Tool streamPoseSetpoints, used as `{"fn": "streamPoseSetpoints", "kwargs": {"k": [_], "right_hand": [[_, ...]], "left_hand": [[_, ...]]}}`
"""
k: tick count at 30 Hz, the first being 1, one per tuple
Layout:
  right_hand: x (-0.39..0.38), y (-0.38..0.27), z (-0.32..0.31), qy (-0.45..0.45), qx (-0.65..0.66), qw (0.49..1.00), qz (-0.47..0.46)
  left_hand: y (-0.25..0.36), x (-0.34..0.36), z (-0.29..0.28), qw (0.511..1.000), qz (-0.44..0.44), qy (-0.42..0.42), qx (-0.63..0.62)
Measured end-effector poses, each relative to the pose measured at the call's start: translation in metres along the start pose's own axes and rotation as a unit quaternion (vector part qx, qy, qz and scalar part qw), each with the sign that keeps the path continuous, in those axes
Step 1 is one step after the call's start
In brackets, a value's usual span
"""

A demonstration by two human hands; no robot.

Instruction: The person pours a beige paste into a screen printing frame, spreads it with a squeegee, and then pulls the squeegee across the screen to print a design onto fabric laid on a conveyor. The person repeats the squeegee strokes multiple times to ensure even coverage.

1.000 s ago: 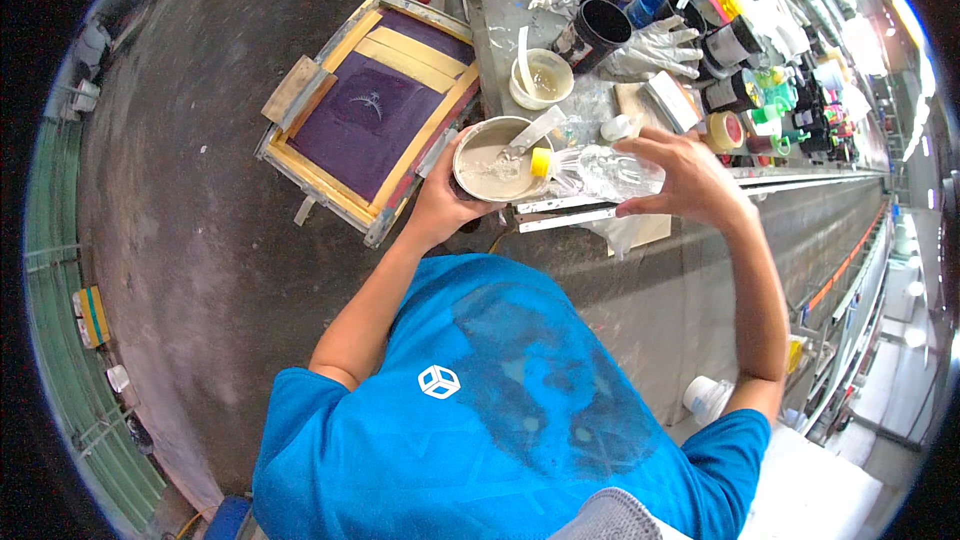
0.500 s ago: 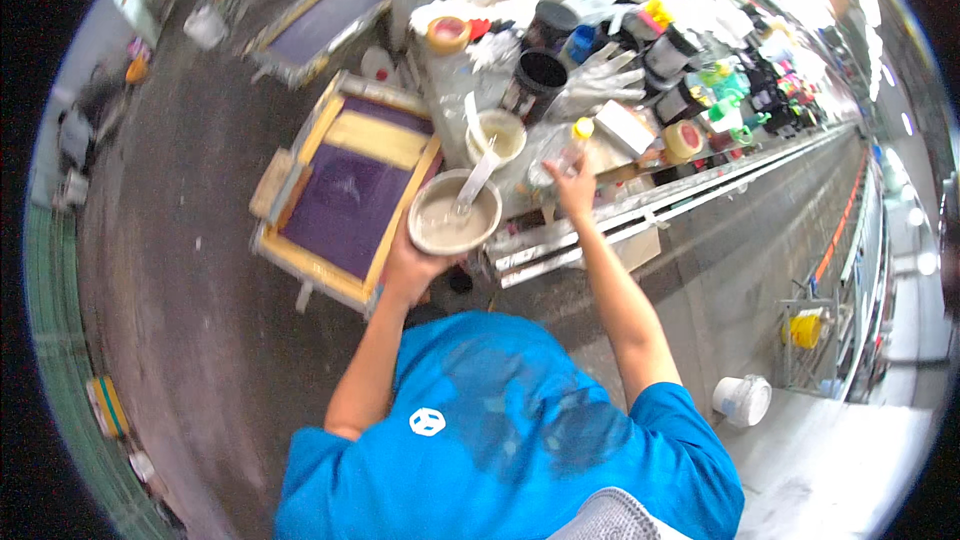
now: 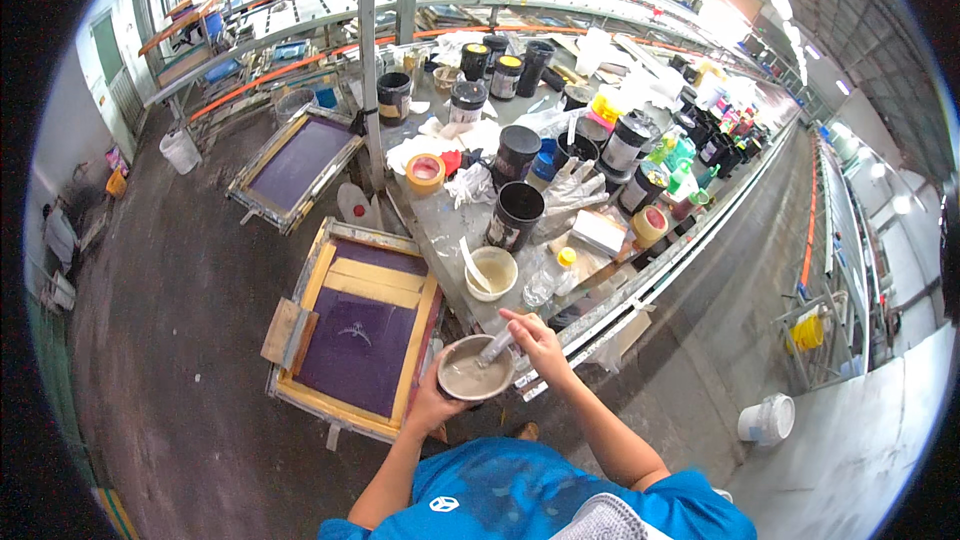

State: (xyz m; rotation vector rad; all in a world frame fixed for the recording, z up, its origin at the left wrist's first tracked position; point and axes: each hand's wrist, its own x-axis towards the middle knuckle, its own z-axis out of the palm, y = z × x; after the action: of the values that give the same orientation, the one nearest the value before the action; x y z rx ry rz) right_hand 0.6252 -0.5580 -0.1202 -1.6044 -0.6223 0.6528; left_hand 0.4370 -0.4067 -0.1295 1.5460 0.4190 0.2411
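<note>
The left hand (image 3: 437, 400) cups a tub (image 3: 478, 398) from its left and near side, fingers curled against the wall, and holds it just off the near corner of the grey table (image 3: 438, 225). Inside lies a grey-beige mixture (image 3: 464, 377), with a clear flat stirrer (image 3: 494, 348) slanting out of it toward the right. The fingers of the right hand (image 3: 538, 343) appear drawn in narrowly around the stirrer's upper end, though the exact grip is partly hidden.

As far as can be judged, the mixture is already in the tub and the stirring is under way rather than finished, since the stirrer's lower end sits in it. Whether the blend is even is too small to tell. A clear bottle (image 3: 540, 288) stands on the table beyond the right hand, yellow cap on and no hand touching it.

To its left, a white bowl (image 3: 513, 286) holds a pale liquid and a white strip; no hand is on either. Farther back is a black pot (image 3: 516, 216). To the left of the tub, a wooden-framed screen (image 3: 428, 318) bears a pale mark on its purple mesh; no beige mixture shows there.
</note>
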Motion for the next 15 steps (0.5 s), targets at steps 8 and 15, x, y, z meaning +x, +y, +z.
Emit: {"fn": "streamPoseSetpoints", "kwargs": {"k": [8, 15], "right_hand": [[0.000, -0.205, -0.038, 0.262, -0.215, 0.873, -0.349], [-0.088, -0.343, -0.062, 0.158, -0.216, 0.626, -0.732]], "left_hand": [[0.001, -0.013, -0.060, 0.999, -0.038, -0.008, -0.002], [0.027, -0.038, -0.069, 0.997, 0.012, 0.016, -0.077]]}}
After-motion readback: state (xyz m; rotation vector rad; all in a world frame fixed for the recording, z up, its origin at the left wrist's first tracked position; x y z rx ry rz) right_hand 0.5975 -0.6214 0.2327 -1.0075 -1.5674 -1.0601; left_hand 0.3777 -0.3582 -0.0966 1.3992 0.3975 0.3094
